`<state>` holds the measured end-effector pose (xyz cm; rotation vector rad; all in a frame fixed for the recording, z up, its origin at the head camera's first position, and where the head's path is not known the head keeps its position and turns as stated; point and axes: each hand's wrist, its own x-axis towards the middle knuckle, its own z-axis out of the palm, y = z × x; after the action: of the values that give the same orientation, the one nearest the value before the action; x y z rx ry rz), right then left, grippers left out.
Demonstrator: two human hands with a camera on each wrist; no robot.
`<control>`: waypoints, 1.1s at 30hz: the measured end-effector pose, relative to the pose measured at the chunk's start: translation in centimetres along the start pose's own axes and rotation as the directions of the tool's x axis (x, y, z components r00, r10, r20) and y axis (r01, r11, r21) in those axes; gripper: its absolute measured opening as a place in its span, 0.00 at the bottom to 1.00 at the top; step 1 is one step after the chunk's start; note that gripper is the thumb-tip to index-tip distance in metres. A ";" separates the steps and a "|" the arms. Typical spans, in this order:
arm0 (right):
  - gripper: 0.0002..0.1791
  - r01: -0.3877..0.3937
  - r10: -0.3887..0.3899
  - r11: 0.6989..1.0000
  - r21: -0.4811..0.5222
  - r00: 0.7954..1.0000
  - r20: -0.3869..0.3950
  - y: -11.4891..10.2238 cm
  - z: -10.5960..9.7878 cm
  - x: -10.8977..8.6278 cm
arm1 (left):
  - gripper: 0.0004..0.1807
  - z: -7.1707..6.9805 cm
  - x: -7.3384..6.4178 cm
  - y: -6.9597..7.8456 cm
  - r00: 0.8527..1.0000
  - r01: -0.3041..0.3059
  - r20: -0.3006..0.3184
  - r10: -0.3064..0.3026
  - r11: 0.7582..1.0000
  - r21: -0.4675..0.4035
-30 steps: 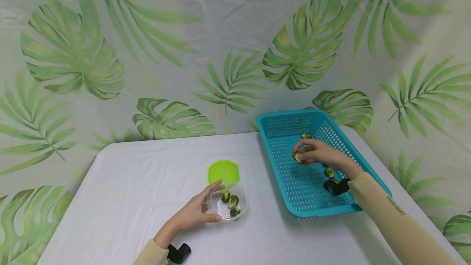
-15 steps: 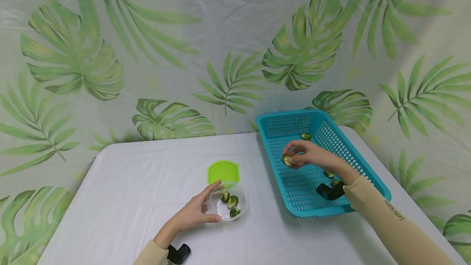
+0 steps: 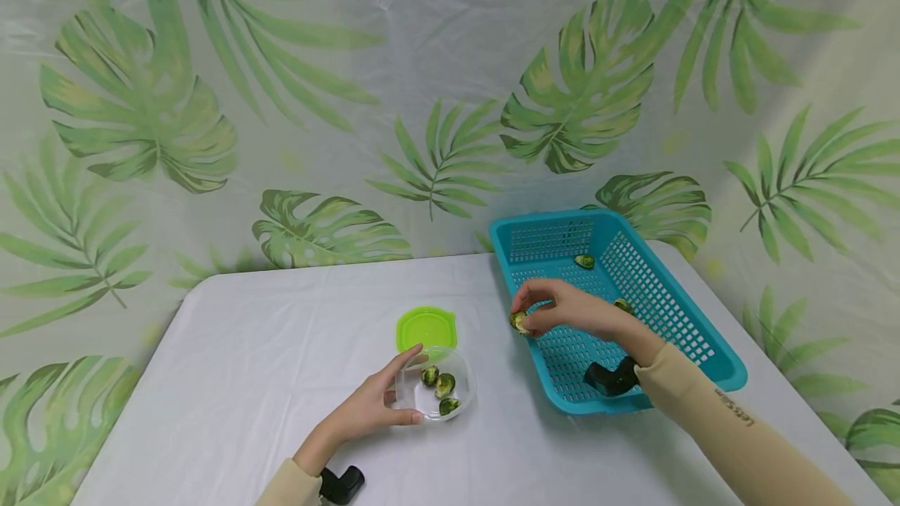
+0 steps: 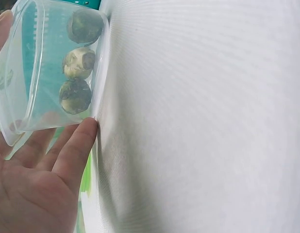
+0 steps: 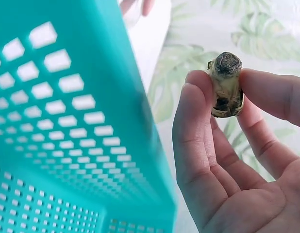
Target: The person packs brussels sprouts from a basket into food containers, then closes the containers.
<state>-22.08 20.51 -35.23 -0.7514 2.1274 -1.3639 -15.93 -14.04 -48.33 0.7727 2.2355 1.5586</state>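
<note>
My right hand (image 3: 573,311) pinches a cut Brussels sprout (image 3: 519,322) between thumb and fingertips, over the left rim of the blue basket (image 3: 501,244). In the right wrist view the sprout (image 5: 226,90) shows its pale, browned stem side, with the basket wall (image 5: 106,97) to its left. My left hand (image 3: 369,411) holds a clear plastic container (image 3: 467,389) from its left side, thumb at the front and fingers behind. Inside lie 3 Brussels sprouts (image 3: 444,386). The left wrist view shows the sprouts (image 4: 78,63) through the container wall, low near the white tablecloth.
A bright green lid (image 3: 426,326) lies right behind the container. Within the basket sit more sprouts, one sprout (image 3: 584,261) at the back and another sprout (image 3: 623,306) partly behind the right arm. A leaf-patterned curtain (image 3: 436,61) hangs behind the table (image 3: 267,350).
My right hand has carried the sprout leftward and slightly toward me, from over the basket's middle to its left rim. My left hand and the container have stayed put.
</note>
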 end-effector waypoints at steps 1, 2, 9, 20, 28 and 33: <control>0.10 0.000 0.000 1.000 0.000 1.000 0.004 -0.1 0.2 0.1 | 0.53 0.0 0.0 0.0 1.000 0.001 0.000 -0.001 1.000 0.000; 0.10 0.002 -0.002 1.000 0.001 1.000 0.008 -0.2 0.4 0.2 | 0.53 0.0 0.0 0.0 1.000 0.002 -0.001 -0.002 1.000 0.001; 0.09 0.010 -0.011 1.000 0.002 0.999 0.047 -0.6 2.0 1.1 | 0.52 0.0 -0.1 0.2 1.000 0.001 -0.003 -0.001 1.000 0.012; 0.07 -0.004 0.005 1.000 -0.014 0.995 0.097 -1.7 4.5 2.7 | 0.52 0.1 -0.1 0.2 1.000 0.000 0.003 0.000 1.000 -0.007; 0.06 0.015 -0.004 0.995 -0.096 0.994 0.113 -1.8 6.5 3.9 | 0.51 0.1 -0.1 0.1 1.000 0.005 0.002 -0.005 1.000 -0.004; 0.07 0.013 0.002 0.991 -0.134 0.993 0.116 -1.7 7.4 4.5 | 0.51 0.2 -0.1 0.1 1.000 0.007 0.005 -0.007 1.000 -0.003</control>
<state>-20.11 12.10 -36.96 -0.8682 2.1427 -1.1590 -15.74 -13.95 -48.27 0.7665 2.2298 1.5541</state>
